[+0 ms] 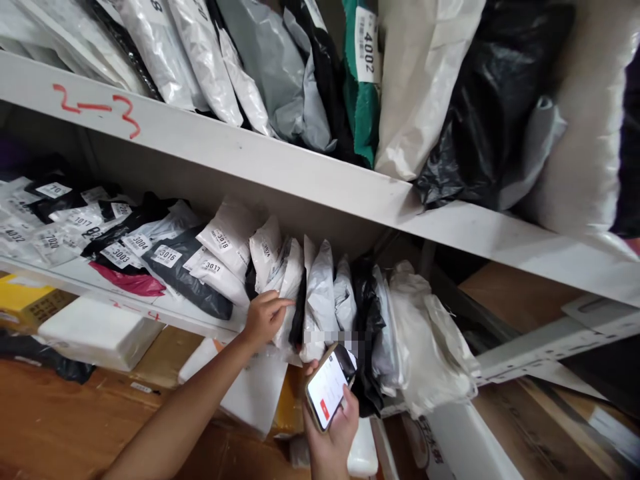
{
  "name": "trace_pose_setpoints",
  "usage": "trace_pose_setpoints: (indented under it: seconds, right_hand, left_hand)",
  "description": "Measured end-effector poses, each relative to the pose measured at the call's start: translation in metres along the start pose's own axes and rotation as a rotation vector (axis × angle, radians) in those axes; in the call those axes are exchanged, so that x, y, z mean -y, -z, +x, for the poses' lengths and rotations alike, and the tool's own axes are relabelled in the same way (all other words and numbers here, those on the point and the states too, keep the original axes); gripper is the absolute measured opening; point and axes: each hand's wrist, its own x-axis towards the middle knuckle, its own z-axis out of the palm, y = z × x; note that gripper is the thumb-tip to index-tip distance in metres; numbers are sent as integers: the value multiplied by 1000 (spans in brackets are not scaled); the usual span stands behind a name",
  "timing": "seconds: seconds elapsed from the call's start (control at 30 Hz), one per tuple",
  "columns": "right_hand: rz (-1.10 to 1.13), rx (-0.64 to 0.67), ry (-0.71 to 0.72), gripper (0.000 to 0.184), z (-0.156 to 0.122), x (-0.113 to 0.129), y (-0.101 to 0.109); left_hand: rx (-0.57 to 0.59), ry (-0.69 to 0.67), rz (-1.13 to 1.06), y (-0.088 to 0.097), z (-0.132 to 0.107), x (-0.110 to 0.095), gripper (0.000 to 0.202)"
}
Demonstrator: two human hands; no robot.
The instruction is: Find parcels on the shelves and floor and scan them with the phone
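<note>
Running right across in front of me is the upper shelf, marked 2–3 in red. Standing on it are a bulky black bag and, to its left, a green bag labelled 4002. Beneath the upper shelf is the lower shelf, its row of bags ending at the right in a large pale bag. Lower still under the upper shelf sits a white box. Below the 2–3 marking lies a dark bag labelled 3016. Below the upper shelf's middle, the left hand extends its index finger over a slim white bag; whether it pinches anything, I cannot tell. Below that same shelf, farther down, the right hand is wrapped around a phone, its screen lit.
</note>
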Motion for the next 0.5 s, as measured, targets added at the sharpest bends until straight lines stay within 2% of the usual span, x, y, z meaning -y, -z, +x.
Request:
trace_pose_setpoints:
  seconds: [0.1, 0.2, 0.27, 0.37, 0.4, 0.43, 0.5]
  right_hand:
    - [32, -9, -14, 35, 0, 3, -7]
    - [50, 11, -6, 36, -1, 2, -13]
    - [60, 35, -5, 38, -1, -1, -14]
    - [71, 42, -1, 44, -1, -6, -9]
    - [76, 37, -1, 47, -1, -7, -6]
    - [82, 32, -3, 50, -1, -8, -3]
    - [93, 22, -12, 58, -2, -8, 3]
  left_hand:
    - [32, -72, 224, 18, 2, -5, 27]
    - [127, -16, 613, 21, 7, -25, 23]
    - [276, -10, 769, 10, 9, -42, 21]
    - [622, 39, 763, -15, 9, -59, 24]
    - [694, 84, 749, -22, 10, -61, 25]
    - [722, 133, 740, -28, 11, -62, 27]
    - [688, 196, 719, -36, 16, -61, 31]
